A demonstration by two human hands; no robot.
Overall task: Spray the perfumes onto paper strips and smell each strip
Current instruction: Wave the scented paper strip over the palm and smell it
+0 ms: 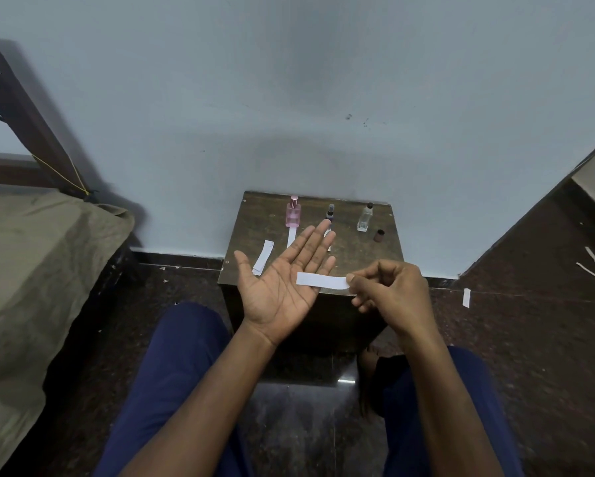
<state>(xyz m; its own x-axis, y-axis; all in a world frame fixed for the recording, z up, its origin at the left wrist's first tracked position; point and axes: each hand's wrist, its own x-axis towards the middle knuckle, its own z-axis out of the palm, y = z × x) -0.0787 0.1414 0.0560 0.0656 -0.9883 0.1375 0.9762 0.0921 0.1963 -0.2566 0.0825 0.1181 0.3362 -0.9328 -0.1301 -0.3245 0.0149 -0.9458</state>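
From the head view, I see my right hand (387, 290) with its grip pinching one end of a paper strip (322, 281), the other end lying across the fingers of my left hand (282, 280), whose grip is spread flat, palm up. On the desk (251, 235) beyond, the pink bottle (293, 212) at far left has a strip (291, 236) before it, the dark bottle (330, 212) stands partly behind my fingertips, and the clear bottle (365, 218) at far right stands uncapped, its brown cap (378, 235) beside it. A small pile of spare strips (263, 258) lies near left. I judge this strip belongs to the clear bottle, the last one; whether it has been smelled yet, I cannot tell.
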